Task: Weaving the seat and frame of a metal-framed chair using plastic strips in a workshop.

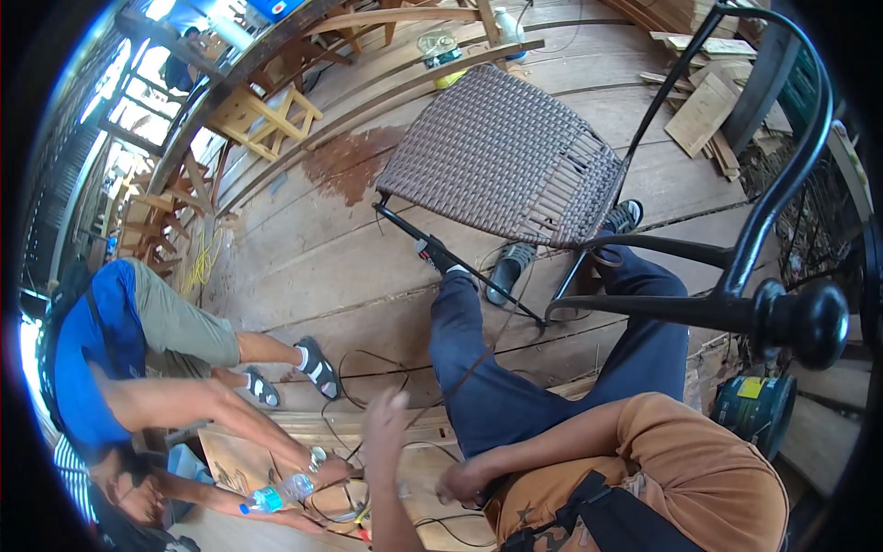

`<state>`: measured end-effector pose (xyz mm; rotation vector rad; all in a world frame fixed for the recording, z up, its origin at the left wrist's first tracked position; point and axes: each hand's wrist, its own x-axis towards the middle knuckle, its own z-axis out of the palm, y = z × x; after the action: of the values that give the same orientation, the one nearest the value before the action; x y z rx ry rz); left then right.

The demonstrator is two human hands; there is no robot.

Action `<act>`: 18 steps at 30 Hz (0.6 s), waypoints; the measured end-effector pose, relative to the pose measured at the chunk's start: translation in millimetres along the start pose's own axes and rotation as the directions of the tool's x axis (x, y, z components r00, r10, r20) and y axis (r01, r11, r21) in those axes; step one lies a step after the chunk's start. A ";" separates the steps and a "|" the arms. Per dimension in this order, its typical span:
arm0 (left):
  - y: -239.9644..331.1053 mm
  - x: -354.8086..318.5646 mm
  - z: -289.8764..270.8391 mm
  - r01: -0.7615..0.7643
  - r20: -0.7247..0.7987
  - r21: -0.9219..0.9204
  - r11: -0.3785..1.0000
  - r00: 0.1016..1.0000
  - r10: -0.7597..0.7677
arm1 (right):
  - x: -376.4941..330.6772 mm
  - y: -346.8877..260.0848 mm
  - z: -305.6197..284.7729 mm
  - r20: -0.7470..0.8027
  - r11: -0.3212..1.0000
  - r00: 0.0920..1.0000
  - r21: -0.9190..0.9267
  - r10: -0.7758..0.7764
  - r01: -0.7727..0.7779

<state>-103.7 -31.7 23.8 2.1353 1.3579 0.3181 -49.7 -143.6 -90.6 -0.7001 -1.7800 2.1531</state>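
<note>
On the plank floor [276, 267], just beyond the knees [457, 304]: a woven chair [501, 161], with a black frame [676, 247] curving off to the right and a brown seat [483, 129] of tight basketry. Toward the right end of the weave, a patch of open slots [575, 181]. From about the chair's near side, a thin brown strand [487, 356], trailing down toward the raised left hand [384, 423]. Too blurred there to tell a pinch on the strand from a bare, loosened hand. Low at the belly, the right hand [463, 482], with fingers partly bent; nothing plain in its grasp, and no telling between clenched and released. Both well apart from the seat.

Probably rigid in the frame and smooth, perhaps slick, along the glossy bars; likely manageable in weight, though awkward from sheer spread. For shifting or turning the chair, best to take hold of the bare bars, one on each side, and not of the unfilled slots. Springy rather than rigid, most likely, in the woven field, with more give around those gaps. As for the strand: presumably light and bendable, apt to twist or kink. Pinch near the free end, between thumb and fingertip, and draw evenly, without jerking.

Off to the left, a co-worker [78, 368] in blue, near a plastic bottle [267, 500]; at upper right, a heap of wood scraps [704, 115].
</note>
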 end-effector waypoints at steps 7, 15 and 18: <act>72.4 112.8 131.8 -0.115 0.199 -0.366 0.923 0.960 0.199 | -129.0 -41.5 -69.8 -0.439 0.943 0.883 -0.333 -0.164 0.010; 86.2 195.1 253.7 0.696 0.709 -0.704 0.141 0.676 0.203 | -295.5 54.5 -105.4 -0.913 0.907 0.087 0.407 0.399 0.106; 98.1 219.9 292.2 0.722 0.621 -0.677 -0.141 0.664 0.416 | -273.8 72.1 -130.1 -0.909 0.889 0.036 0.414 0.416 0.195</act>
<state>211.7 31.6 -176.0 0.3683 0.3758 0.1857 257.6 -183.0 -123.9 -1.6811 -0.3527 1.1758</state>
